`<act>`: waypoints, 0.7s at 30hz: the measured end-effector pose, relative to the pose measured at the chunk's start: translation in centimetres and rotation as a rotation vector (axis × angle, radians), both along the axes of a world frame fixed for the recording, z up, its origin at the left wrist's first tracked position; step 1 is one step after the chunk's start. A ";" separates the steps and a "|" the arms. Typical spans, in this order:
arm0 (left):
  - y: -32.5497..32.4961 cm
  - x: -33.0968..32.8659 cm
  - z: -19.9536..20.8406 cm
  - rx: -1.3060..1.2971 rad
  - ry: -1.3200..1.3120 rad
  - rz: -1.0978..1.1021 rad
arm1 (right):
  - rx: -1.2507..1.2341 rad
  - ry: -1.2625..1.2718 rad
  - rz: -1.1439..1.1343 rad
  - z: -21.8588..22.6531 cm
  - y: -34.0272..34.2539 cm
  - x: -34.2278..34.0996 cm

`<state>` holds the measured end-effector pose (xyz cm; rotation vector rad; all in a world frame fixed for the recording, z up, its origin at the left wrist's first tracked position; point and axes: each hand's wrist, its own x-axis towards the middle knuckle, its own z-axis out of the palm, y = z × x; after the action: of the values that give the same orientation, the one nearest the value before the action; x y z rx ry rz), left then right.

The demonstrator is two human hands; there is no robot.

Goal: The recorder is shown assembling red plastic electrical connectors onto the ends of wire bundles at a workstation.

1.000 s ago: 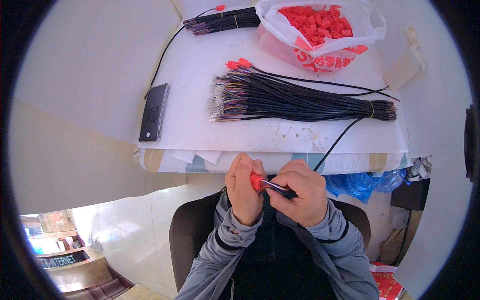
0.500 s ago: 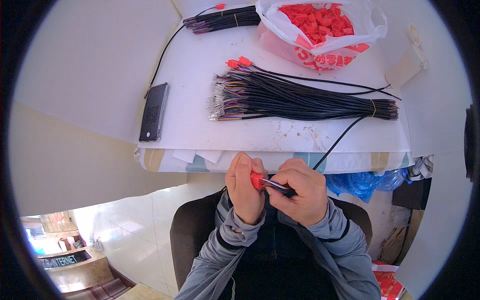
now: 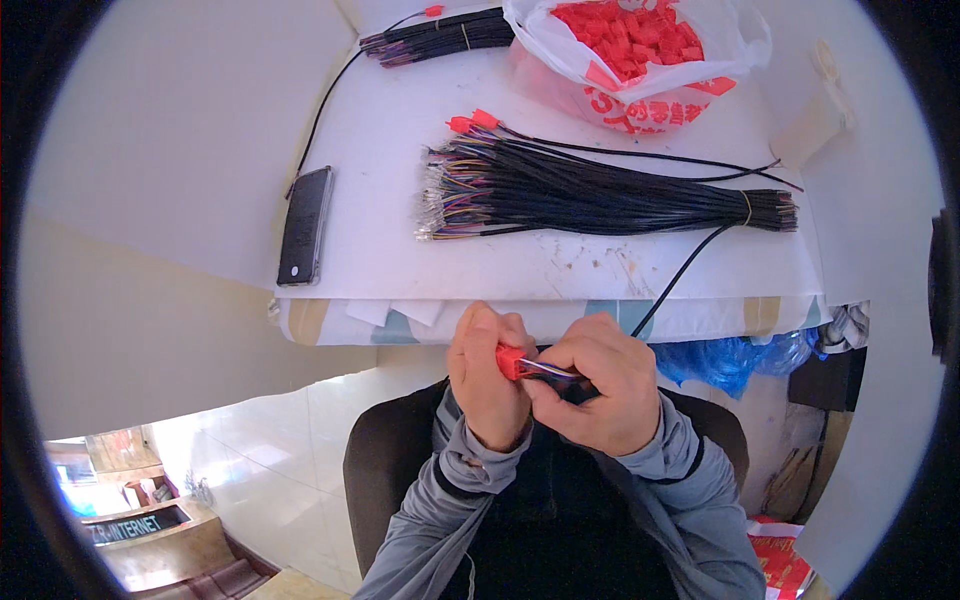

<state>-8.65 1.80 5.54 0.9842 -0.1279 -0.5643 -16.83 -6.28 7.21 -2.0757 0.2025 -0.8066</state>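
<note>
Just off the table's front edge, my left hand (image 3: 487,385) is closed around a red plastic connector housing (image 3: 511,362). Thin coloured wires (image 3: 545,370) run from the housing toward my right hand (image 3: 605,385). That hand pinches the wires and the end of their black cable (image 3: 680,277), which trails up onto the table. Behind the hands lies a tied bundle of black cables (image 3: 610,195), its bare metal terminals pointing left. Two red connectors (image 3: 472,121) sit on cable ends along its far side. My fingers hide how deep the wires sit in the housing.
A white plastic bag (image 3: 620,100) full of red housings (image 3: 630,38) stands at the back. Another cable bundle (image 3: 440,38) lies at the back left. A phone (image 3: 306,228) rests near the left edge. White panels (image 3: 190,130) flank the table; blue plastic bags (image 3: 715,362) hang below right.
Both hands stay nearly in place, with the left still on the red housing. My right fingers have shifted slightly along the wires. The view has moved a little.
</note>
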 end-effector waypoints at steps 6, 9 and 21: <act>0.1 0.1 -0.4 -0.012 -0.128 0.033 | -0.048 0.128 0.044 0.9 -0.4 -0.2; 0.0 0.2 -0.5 -0.033 -0.133 0.016 | -0.054 0.107 0.066 0.9 -0.8 -0.1; 0.5 1.2 -1.1 0.080 -0.296 0.085 | -0.008 0.186 0.100 1.6 -1.3 -0.3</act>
<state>-7.45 2.26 4.44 1.1419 -0.3274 -0.3458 -17.13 -7.53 8.85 -2.1503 0.1953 -0.5548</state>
